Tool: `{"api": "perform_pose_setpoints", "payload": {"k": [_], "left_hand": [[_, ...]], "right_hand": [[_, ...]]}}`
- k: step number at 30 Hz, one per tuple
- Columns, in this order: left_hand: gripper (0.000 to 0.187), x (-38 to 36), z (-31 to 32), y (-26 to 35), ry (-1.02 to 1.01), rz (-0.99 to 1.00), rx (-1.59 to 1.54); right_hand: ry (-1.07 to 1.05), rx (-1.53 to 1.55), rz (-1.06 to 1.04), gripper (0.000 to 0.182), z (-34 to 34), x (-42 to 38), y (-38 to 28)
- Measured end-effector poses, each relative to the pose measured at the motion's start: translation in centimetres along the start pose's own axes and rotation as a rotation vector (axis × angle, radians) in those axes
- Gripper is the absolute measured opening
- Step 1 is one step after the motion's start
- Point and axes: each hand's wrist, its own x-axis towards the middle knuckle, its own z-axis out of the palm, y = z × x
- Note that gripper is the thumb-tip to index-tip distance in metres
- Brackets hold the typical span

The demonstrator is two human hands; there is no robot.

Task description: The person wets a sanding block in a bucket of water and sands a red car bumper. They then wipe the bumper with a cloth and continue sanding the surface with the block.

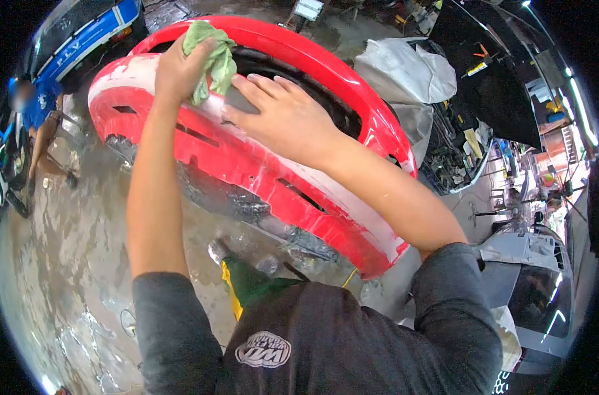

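Note:
A red car bumper (240, 163) with whitish, dull patches along its upper face stretches across the view in front of me. My left hand (181, 69) is closed around a crumpled green cloth (214, 60) at the bumper's upper left part. Just right of it, my right hand (283, 118) presses a dark grey piece of sandpaper (239, 103) against the whitish surface, thumb and fingers on either side. Part of the sandpaper is hidden beneath the palm.
Wet concrete floor (69, 263) lies below and left. Another person (42, 108) sits at the far left by a motorbike (6, 161). A car with an open front and a grey cover (405, 69) stands behind right; a grey car part (530, 289) is at lower right.

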Motion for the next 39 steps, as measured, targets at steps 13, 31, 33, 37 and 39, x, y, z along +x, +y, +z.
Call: {"api": "perform_pose_setpoints", "payload": {"k": [13,31,33,37,39], "left_hand": [[0.044,0.4,0.6,-0.7,0.018,-0.043,-0.028],[0.045,-1.5,-0.1,-0.7,-0.182,0.129,0.182],[0.057,-5.3,2.8,0.5,-0.253,0.139,0.018],[0.076,-16.5,14.2,8.8,-0.266,0.228,0.288],[0.058,-19.3,19.6,15.3,-0.411,0.597,0.265]], "right_hand": [[-0.116,0.030,0.180,0.046,-5.9,-21.7,-2.0],[0.314,0.297,1.080,0.058,-4.8,-37.9,-10.9],[0.499,0.351,1.307,0.056,-4.1,-38.1,-11.9],[0.679,0.368,1.511,0.053,-3.0,-37.0,-13.0],[0.778,0.386,1.555,0.052,-2.8,-36.9,-12.9]]}}
